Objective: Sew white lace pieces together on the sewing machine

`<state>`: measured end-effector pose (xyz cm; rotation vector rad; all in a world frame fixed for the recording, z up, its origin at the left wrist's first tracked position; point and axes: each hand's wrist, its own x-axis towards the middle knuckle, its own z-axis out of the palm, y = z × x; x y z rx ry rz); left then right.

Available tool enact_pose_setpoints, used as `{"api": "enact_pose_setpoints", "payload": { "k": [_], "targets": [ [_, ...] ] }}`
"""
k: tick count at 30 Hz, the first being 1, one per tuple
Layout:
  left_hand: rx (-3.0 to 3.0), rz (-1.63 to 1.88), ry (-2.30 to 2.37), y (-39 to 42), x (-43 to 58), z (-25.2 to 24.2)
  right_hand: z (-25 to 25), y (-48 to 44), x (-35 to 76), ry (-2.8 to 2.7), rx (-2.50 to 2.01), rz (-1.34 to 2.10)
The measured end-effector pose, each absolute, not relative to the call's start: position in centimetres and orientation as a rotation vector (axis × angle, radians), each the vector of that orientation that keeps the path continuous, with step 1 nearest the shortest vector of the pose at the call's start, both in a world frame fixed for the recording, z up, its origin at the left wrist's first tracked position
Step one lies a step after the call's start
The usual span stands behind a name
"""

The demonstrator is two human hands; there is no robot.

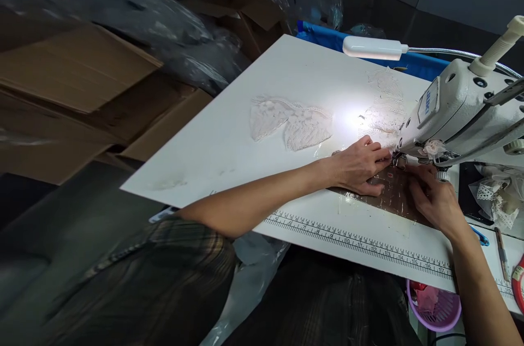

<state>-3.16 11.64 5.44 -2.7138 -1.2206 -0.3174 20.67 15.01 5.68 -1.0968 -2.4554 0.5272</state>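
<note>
A white lace piece (385,114) lies under the bright lamp, and its near edge runs up to the presser foot (398,160) of a sewing machine (448,103). My left hand (362,166) rests left of the foot, with bent fingers on the lace edge and the thumb on a brown plate (391,193). Close on the foot's right side is my right hand (436,196), its fingers drawn in; what its fingertips hold is hidden. Two joined lace pieces (292,122) lie flat on the white table (229,155), left of the machine.
A white lamp (372,47) hangs over the table's far side. Lace scraps (499,196) sit on a dark tray at right, near a small brush-like tool (501,253). Below the front edge is a purple basket (440,313). Cardboard boxes (77,73) stand to the left.
</note>
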Motion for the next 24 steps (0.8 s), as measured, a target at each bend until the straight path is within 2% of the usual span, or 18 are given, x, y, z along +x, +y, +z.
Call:
{"api": "enact_pose_setpoints", "payload": {
  "k": [4,10,16,24],
  "targets": [
    [-2.738,-0.325,-1.238,12.0,-3.4,5.3,6.3,16.0,21.0,-2.326,-1.214,0.75],
    [-2.74,-0.371,-1.207,12.3,-3.6,4.9,5.9,16.9,20.4,-2.254,-1.265,0.708],
    [-2.717,-0.463,-1.29,12.0,-3.5,4.5,4.5,15.7,20.9,-2.16,-1.264,0.836],
    [-2.779,-0.619,-1.434,12.2,-3.5,4.0,3.0,16.2,20.9,-2.211,-1.329,0.66]
  ]
}}
